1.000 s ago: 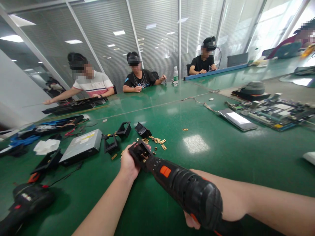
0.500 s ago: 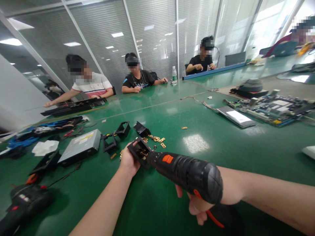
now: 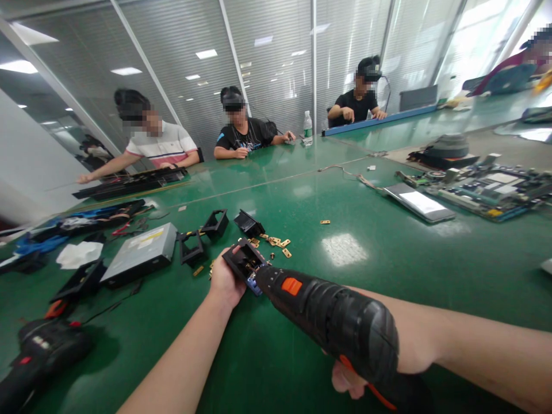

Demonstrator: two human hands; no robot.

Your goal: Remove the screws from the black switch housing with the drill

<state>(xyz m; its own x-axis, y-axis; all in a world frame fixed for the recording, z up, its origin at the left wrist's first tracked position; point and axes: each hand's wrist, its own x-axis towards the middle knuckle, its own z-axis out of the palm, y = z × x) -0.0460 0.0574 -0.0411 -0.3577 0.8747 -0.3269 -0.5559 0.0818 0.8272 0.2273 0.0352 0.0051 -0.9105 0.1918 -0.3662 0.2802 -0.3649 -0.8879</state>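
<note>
My left hand is closed around a black plastic frame, tilted just above the green table. My right hand grips a black cordless drill with an orange switch; its fingers are partly hidden below the tool. The drill's nose points into the frame's opening, where a bluish light falls on the inner edge. Whether the bit touches a screw cannot be made out. Small brass plates lie scattered just beyond the frame. Similar black frames stand on the table behind my left hand.
A silver disc drive and a second power tool lie at left. On the right are a phone and a circuit board. Several people sit across the green table; a water bottle stands near them.
The drill's rear end has swung slightly right and down, its nose still at the frame. A bluish light now shows at the frame's edge. My left hand holds nearly the same place.
</note>
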